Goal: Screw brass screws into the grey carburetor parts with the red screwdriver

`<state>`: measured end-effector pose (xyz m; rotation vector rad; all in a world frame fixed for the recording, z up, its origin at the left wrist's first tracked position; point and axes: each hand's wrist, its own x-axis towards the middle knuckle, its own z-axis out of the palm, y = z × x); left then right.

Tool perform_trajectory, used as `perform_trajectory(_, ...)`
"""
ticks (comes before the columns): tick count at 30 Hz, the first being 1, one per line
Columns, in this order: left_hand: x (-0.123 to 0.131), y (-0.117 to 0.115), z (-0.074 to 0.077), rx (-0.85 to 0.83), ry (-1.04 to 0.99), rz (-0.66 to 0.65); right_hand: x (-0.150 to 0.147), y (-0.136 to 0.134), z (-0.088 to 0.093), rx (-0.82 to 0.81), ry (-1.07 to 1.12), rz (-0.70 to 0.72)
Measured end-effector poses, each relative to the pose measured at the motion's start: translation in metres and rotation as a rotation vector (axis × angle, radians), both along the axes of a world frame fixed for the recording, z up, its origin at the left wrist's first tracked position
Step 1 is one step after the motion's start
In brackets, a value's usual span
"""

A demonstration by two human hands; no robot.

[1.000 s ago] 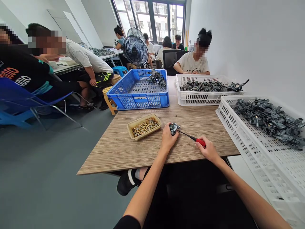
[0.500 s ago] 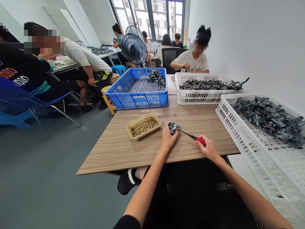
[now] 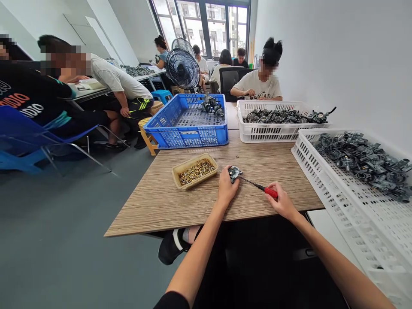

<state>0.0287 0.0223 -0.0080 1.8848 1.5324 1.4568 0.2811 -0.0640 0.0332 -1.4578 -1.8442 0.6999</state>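
Here's the left hand (image 3: pixel 228 186), clamped on a small carburetor part (image 3: pixel 234 173), a dark, silver-flecked metal piece, held low against the table (image 3: pixel 199 206)! Over on the right, the right hand (image 3: pixel 279 200) has a firm grip on the screwdriver (image 3: pixel 270 192), red handle snug in the palm. That slim steel shaft runs out flat and low, angling across, and its tip is right there at the part!
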Motion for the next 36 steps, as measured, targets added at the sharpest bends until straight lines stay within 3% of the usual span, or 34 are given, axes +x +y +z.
perform_trajectory(6,0.0,-0.001,0.001,-0.013,-0.001,-0.009,0.0,0.001,-0.003,0.019,0.006,-0.059)
perform_trajectory(22,0.0,0.0,0.001,-0.015,-0.001,-0.01,-0.001,0.0,0.001,0.019,0.037,-0.009)
perform_trajectory(32,0.0,0.001,0.0,-0.017,0.007,-0.031,0.002,0.006,0.0,0.042,0.105,-0.107)
perform_trajectory(36,-0.001,0.011,-0.003,-0.063,0.01,0.031,0.003,0.009,0.001,0.062,0.154,-0.131)
